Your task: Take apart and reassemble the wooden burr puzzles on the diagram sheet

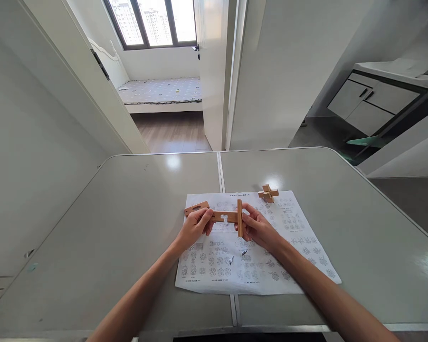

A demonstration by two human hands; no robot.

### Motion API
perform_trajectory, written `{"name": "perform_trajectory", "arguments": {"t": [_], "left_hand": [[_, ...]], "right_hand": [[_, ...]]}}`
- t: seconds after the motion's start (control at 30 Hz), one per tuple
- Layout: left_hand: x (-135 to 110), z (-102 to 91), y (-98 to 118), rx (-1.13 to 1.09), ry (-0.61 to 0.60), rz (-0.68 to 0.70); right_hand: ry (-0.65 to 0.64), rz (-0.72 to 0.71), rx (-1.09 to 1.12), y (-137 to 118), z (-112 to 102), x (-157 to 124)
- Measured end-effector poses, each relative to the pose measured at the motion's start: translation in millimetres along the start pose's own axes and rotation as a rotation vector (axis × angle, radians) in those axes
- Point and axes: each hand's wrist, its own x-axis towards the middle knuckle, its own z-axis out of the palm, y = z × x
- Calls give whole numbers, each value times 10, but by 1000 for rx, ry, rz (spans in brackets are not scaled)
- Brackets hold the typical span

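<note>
My left hand [196, 224] pinches the left end of a flat wooden puzzle piece [218, 216] with a cut-out in its middle. In my right hand [254, 222] is a second wooden puzzle piece [240, 218], a narrow bar seen standing crosswise at the first piece's right end. The two pieces meet there; whether they interlock I cannot tell. Just beyond my left hand lies a slotted wooden piece [196, 208]. An assembled wooden cross puzzle [268, 193] rests at the sheet's far edge. Under both hands is a white paper sheet [206, 283] printed with small puzzle diagrams.
Two tiny grey bits [231, 260] lie on the paper. The greenish-grey table [138, 228] has a metal seam running down its middle. Beyond it are a white wall, an open door [214, 71] and a bed [160, 91]. A white cabinet [374, 97] stands at right.
</note>
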Motion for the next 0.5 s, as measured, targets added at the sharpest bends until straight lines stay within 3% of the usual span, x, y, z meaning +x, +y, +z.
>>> {"name": "perform_trajectory", "arguments": {"t": [0.5], "left_hand": [[-4, 5, 23, -11, 5, -8]], "right_hand": [[10, 31, 53, -55, 20, -11]]}}
